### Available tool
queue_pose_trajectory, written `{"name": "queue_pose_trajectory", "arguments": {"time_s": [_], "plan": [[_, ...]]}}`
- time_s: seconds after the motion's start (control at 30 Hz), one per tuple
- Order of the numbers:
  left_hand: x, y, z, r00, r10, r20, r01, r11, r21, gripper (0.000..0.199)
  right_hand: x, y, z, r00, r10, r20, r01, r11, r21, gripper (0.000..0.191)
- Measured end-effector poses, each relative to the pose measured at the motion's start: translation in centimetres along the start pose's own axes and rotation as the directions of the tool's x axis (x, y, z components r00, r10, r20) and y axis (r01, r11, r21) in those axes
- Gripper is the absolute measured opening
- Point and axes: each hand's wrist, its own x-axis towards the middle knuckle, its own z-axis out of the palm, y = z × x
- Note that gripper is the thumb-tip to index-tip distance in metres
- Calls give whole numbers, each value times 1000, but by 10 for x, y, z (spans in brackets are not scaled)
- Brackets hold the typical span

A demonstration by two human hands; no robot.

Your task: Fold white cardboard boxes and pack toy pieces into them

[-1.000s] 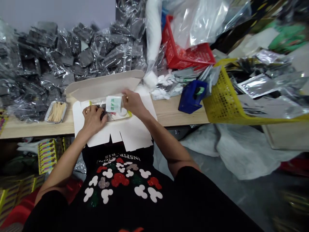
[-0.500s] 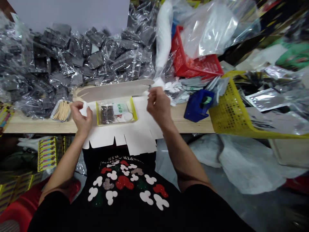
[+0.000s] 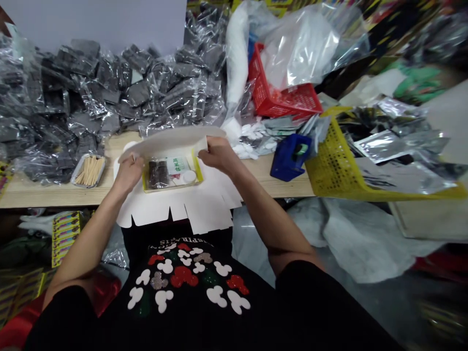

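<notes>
Head camera, packing bench: From my remote post, I watch two bare hands work over an unfolded white carton on the wooden bench.
Left hand: The left hand is bunched narrow at the carton's left end; I cannot tell whether it grips the card.
Right hand: The right hand is curled narrow, pinching the card at the right end of the raised back panel.
Yellow-edged tray: Between the hands, the yellow-edged tray lies on the carton, untouched by either. Dark pieces, a green-lettered packet and a round white piece show inside.
Latest change: The right hand has come in to the panel, and the card beside it now stands up. I judge the tray walled at the back, with the front card lying flat.
Wooden sticks: Just left of the left hand, a dish holds wooden sticks.
Tape dispenser: Right of the right hand stands a blue tape dispenser, with a yellow basket farther right.
Dark packs: Beyond the left hand, dark packs in clear wrap are heaped.
</notes>
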Motion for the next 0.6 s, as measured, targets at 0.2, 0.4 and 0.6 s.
{"name": "queue_pose_trajectory", "arguments": {"time_s": [0.2, 0.4, 0.6], "plan": [[-28, -38, -16, 854, 253, 455, -367, 913, 180, 96, -48, 40, 21, 933, -351, 82, 316, 906, 283, 69], [-32, -52, -15, 830, 232, 508, -442, 829, 343, 86, -67, 54, 53, 928, -361, 98, 287, 855, 431, 94], [-28, -21, 6, 971, 215, 106, -192, 962, -195, 75, -48, 32, 17, 993, -89, 77, 19, 769, 639, 73]]}}
